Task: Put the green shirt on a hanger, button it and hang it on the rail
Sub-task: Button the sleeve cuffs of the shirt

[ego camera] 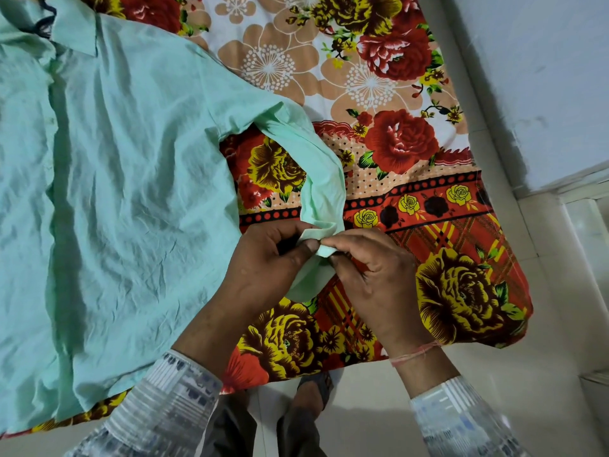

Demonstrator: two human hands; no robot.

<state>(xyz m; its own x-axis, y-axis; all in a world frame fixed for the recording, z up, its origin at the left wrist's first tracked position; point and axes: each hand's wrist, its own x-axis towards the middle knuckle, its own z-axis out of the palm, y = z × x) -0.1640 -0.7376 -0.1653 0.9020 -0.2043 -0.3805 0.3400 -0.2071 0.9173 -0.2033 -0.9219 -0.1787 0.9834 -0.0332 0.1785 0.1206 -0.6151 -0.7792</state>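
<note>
on the flowered bedsheet (379,77) the green shirt (115,176) lies spread flat, collar at top left, a dark hanger hook (43,23) peeking from the neck. its sleeve (324,189) trails down to both hands: left hand (263,262) and right hand (369,268) each pinch the cuff end, fingertips curled tight on the fabric.

We see a bed under a red and yellow floral sheet (379,77), pale floor tiles (362,407) along its near edge, a scuffed whitish wall (543,77) beyond its right edge
</note>
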